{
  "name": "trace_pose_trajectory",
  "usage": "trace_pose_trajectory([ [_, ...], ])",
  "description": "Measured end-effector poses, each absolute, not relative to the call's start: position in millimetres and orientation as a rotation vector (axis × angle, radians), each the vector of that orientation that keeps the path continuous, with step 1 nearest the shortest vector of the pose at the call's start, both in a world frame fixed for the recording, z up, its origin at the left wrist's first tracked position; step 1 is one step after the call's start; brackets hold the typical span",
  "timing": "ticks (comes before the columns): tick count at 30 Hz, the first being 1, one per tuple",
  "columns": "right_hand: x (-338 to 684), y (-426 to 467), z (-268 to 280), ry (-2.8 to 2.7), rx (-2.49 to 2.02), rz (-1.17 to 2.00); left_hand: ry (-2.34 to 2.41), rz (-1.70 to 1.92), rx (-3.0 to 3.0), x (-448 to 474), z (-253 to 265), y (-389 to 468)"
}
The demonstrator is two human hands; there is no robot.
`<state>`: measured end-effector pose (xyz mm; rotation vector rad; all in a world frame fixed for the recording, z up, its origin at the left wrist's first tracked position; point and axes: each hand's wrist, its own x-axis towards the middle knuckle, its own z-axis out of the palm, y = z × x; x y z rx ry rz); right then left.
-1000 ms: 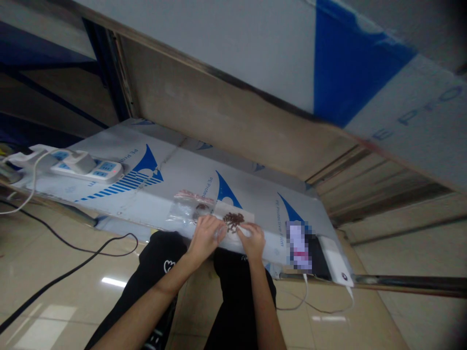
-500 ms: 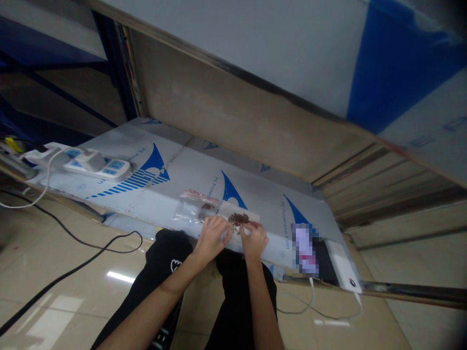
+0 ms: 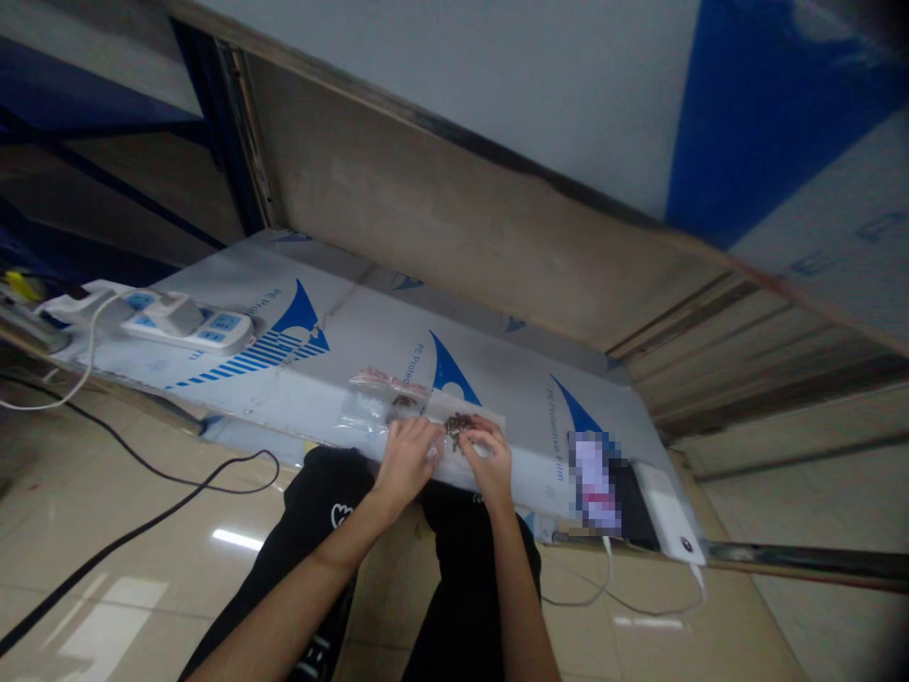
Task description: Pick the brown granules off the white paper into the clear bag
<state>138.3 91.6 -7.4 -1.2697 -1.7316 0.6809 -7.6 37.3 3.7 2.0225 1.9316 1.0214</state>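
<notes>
Since the small brown pieces sit in a loose heap on a pale sheet at the near edge of the shelf, the sorting in hand looks best done with fingertips kept low and close — sliding a few pieces clear of the heap rather than lifting them, so none roll off the edge toward the lap. The left hand lies just left of the heap, fingers curled down onto the sheet; whether it pinches a piece I cannot tell. The right hand sits just right of it, fingertips bent in at the heap's near side, and its grip is likewise too small to read. The pieces themselves are dark reddish-brown, tiny and many, bunched between the two hands (their exact form is blurred). Touching the sheet on its left is a clear plastic bag with a red strip along its far edge and a few dark bits inside — it should stay within easy reach of the left hand. Far left on the shelf stands a white power strip; to the right lies a white power bank.
</notes>
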Motion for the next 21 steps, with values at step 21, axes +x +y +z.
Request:
trace_pose_trajectory([
  [21, 153, 93, -14, -1.71, -1.436, 0.497, 1.915, 0.916, 2.054, -6, 2, 38],
])
